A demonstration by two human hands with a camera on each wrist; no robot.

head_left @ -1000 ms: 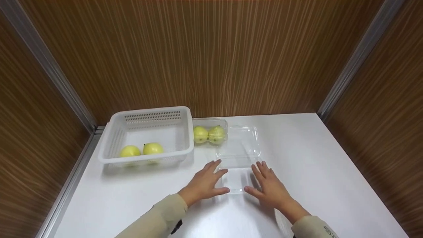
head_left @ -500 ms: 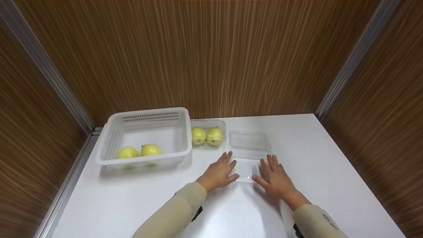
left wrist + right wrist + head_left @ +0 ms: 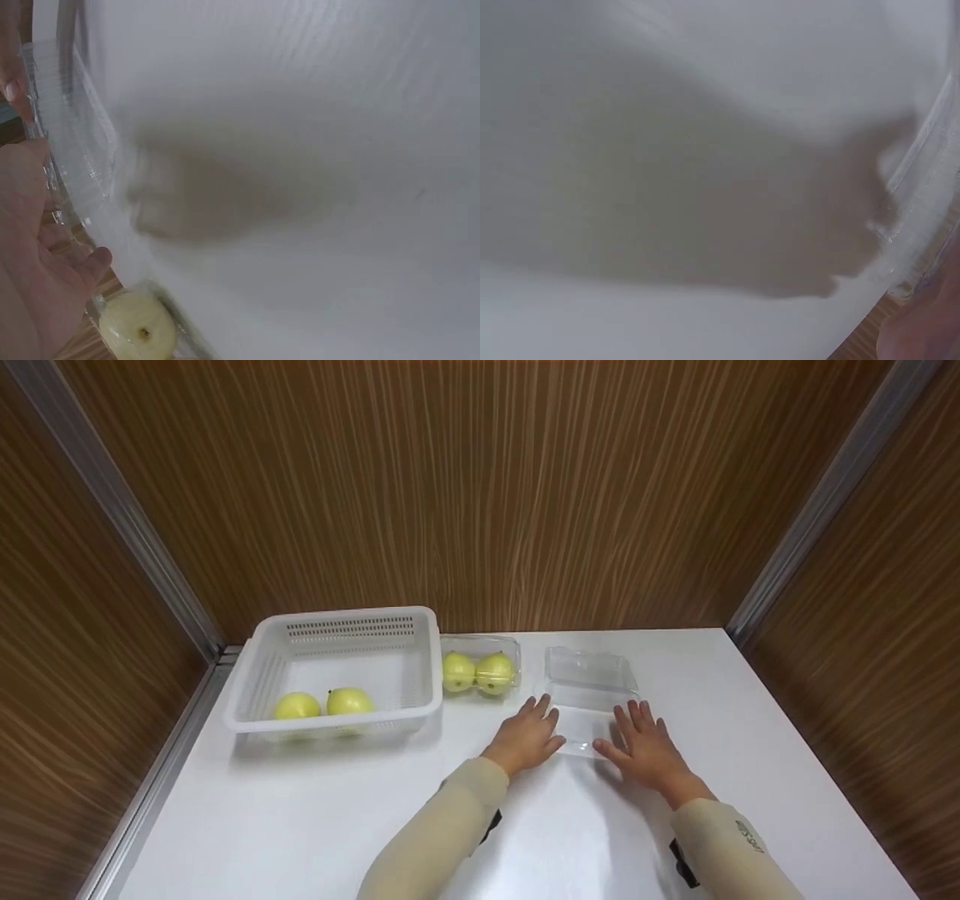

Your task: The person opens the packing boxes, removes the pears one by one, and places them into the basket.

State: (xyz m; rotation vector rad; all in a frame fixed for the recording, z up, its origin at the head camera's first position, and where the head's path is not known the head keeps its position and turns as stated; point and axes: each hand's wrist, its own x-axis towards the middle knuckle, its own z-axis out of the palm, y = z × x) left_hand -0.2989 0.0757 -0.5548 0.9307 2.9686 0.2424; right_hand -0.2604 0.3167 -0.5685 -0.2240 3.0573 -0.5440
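Observation:
A clear plastic clamshell box [image 3: 581,725] stands between my two hands, its lid [image 3: 591,670] hinged up and back on the far side. Along the box's left side lies my left hand [image 3: 523,737], fingers spread and straight, thumb at the near corner. On the opposite side my right hand [image 3: 646,746] has its fingers stretched forward in the same way. The left wrist view shows the left hand [image 3: 37,277] right at the clear wall [image 3: 75,120]. Only part of the right hand [image 3: 926,322] shows in the right wrist view, beside the plastic rim [image 3: 922,195].
A white perforated basket [image 3: 334,721] with two yellow-green fruits [image 3: 349,701] stands at the left. Against its right side is another clear box [image 3: 480,641], closed, with two similar fruits [image 3: 496,671] inside. Wood-grain panels [image 3: 480,495] wall off the table's back and sides.
Both hands and the open clear box have slid away from me and to the right. The box's lid now stands more raised than before. The basket and the closed box have stayed put.

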